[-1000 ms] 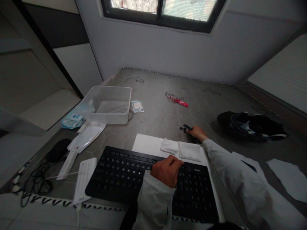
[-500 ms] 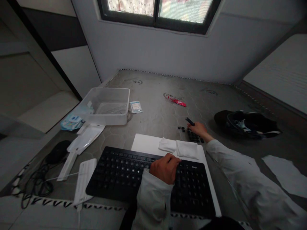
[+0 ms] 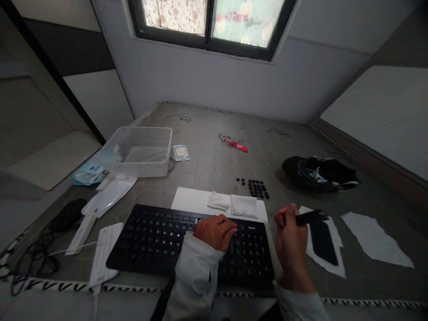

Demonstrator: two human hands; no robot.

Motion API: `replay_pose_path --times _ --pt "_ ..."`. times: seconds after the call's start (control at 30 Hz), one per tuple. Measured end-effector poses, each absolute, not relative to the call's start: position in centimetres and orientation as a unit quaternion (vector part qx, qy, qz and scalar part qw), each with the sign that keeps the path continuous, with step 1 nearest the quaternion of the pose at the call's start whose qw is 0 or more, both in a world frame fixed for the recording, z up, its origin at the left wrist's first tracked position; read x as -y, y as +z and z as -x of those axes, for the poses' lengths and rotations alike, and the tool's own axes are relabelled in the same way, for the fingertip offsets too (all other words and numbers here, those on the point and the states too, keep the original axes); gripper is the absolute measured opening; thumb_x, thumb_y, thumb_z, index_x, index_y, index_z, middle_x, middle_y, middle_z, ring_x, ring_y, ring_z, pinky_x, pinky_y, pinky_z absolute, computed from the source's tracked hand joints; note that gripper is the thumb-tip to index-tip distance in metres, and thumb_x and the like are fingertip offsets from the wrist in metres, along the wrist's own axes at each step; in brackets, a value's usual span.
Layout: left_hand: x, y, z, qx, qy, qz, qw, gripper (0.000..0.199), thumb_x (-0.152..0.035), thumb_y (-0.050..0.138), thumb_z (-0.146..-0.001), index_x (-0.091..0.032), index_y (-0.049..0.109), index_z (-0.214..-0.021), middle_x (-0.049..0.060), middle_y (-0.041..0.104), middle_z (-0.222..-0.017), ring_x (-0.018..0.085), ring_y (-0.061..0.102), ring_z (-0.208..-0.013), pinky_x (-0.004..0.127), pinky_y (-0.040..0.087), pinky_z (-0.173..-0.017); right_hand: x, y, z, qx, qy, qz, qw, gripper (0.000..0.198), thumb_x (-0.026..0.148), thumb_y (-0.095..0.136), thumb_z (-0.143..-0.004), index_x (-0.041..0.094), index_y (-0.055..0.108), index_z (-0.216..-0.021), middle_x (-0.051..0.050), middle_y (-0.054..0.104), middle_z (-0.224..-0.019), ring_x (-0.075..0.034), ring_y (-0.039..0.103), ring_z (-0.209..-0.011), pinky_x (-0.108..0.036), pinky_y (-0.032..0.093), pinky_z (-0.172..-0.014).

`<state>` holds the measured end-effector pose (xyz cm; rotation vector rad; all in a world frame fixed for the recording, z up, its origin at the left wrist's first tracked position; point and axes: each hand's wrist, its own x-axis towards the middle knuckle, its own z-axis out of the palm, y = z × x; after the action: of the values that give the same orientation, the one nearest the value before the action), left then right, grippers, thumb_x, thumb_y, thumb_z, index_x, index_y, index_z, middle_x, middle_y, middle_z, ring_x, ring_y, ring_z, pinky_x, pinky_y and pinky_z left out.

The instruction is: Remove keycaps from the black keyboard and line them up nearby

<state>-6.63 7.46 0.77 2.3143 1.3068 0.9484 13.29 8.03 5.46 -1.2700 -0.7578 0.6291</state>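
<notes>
Plenty on this grey, hexagon-patterned table (image 3: 207, 171): clear bin (image 3: 143, 170) at the left, small packet (image 3: 181, 153) just beside it, something red (image 3: 240, 146) farther back! Small black keys (image 3: 256, 187) sit clustered, dark cap (image 3: 294, 170) to their right; nearer, a white board (image 3: 187, 199) lies partly under the keyboard (image 3: 147, 240), black mouse (image 3: 68, 215) far left.
</notes>
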Motion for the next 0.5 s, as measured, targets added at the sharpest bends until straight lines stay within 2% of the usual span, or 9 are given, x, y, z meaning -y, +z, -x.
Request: replay_pose_path --times 0.17,0.27,0.37,0.5 --pt "-7.2 1.6 6.6 -0.461 0.267 -0.828 0.174 0.02 -0.037 0.056 -0.09 -0.029 0.074 -0.094 -0.001 0.072 -0.089 0.017 0.067 -0.082 0.027 0.05 -0.069 -4.6 6.0 -9.6 0.296 0.472 0.421 0.716 0.038 0.044 0.061 -0.088 0.02 0.048 -0.062 0.006 0.031 -0.052 -0.01 0.028 -0.051 -0.026 0.026 -0.052" --pt "-7.0 2.3 6.7 -0.444 0.246 -0.841 0.189 0.02 -0.028 0.057 -0.084 -0.029 0.075 -0.093 -0.001 0.071 -0.087 0.018 0.065 -0.085 0.031 0.051 -0.076 -4.1 6.0 -9.1 0.259 0.55 0.36 0.707 0.039 0.039 0.06 -0.089 0.02 0.043 -0.059 0.006 0.027 -0.05 -0.011 0.024 -0.05 -0.026 0.027 -0.052" --pt "-6.8 2.8 6.9 -0.427 0.235 -0.849 0.205 0.03 -0.017 0.058 -0.074 -0.031 0.077 -0.093 -0.002 0.069 -0.084 0.017 0.063 -0.082 0.03 0.05 -0.076 -3.8 5.5 -8.8 0.232 0.585 0.34 0.699 0.04 0.038 0.058 -0.089 0.02 0.038 -0.059 0.006 0.024 -0.049 -0.011 0.02 -0.048 -0.027 0.026 -0.051" --pt "-6.9 3.1 7.0 -0.438 0.219 -0.846 0.213 0.037 -0.014 0.055 -0.07 -0.031 0.078 -0.093 -0.002 0.07 -0.085 0.017 0.062 -0.082 0.031 0.051 -0.077 -3.8 5.0 -8.5 0.247 0.594 0.347 0.682 0.042 0.038 0.059 -0.088 0.02 0.036 -0.059 0.006 0.023 -0.05 -0.01 0.021 -0.048 -0.027 0.023 -0.05"
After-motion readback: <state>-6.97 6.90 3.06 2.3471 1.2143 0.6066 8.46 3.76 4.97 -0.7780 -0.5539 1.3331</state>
